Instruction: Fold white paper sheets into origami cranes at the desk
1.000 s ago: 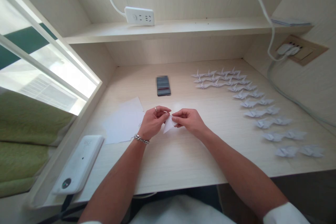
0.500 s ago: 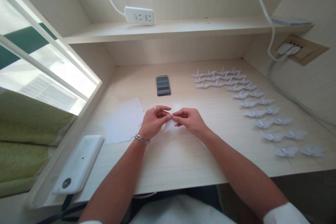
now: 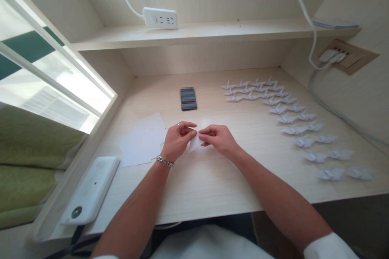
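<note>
A small folded piece of white paper (image 3: 194,143) is held between my two hands above the middle of the desk. My left hand (image 3: 180,137), with a ring and a chain bracelet, pinches its upper left side between thumb and fingers. From the other side my right hand (image 3: 218,136) pinches the paper near its top, thumb close to the left thumb. The fingers cover part of the folds. Left of my hands lie loose white paper sheets (image 3: 141,139), spread and overlapping. Several folded paper cranes (image 3: 287,119) stand in rows on the right.
Behind my hands lies a dark, pixelated flat object (image 3: 189,99). A white box-like device (image 3: 91,190) with a black strap lies at the left edge. The shelf (image 3: 206,34) carries a power strip (image 3: 160,18). A white cable hangs to the wall socket (image 3: 349,56).
The thumbs have drawn slightly apart at the top of the paper. Both hands keep their hold, and the view has shifted a little.
</note>
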Demonstrator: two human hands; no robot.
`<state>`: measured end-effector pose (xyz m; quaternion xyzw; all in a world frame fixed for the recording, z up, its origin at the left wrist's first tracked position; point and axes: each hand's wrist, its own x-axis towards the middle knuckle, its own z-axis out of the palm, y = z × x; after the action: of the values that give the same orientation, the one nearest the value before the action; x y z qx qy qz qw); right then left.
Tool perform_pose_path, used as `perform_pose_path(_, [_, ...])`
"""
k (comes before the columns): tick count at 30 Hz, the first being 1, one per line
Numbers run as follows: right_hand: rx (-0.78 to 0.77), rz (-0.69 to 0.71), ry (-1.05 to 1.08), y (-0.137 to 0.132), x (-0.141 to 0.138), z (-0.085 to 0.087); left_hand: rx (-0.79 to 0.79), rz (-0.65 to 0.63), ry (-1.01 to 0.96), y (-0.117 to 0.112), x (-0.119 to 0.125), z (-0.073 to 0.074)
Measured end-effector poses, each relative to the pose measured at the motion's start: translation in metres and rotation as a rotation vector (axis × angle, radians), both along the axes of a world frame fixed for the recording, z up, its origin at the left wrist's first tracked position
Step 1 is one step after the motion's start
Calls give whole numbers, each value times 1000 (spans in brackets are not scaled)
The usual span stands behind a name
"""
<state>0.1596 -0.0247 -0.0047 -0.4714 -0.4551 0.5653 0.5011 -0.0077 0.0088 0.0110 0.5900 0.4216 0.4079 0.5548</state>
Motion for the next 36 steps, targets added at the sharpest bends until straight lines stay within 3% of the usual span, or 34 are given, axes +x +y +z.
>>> perform_pose_path(5, [0,-35,-29,-1,0,4,16,-68,34,0,-1,-4])
perform_pose_path(10, [-25,-45,-31,-1,1,7,8,5,16,0,1,-1])
perform_pose_path(21, [112,-104,-120,-5,-2,6,31,75,-22,0,2,0])
perform_pose_path(36, [161,-71,-159,-7,-2,10,104,100,120,1,1,-1])
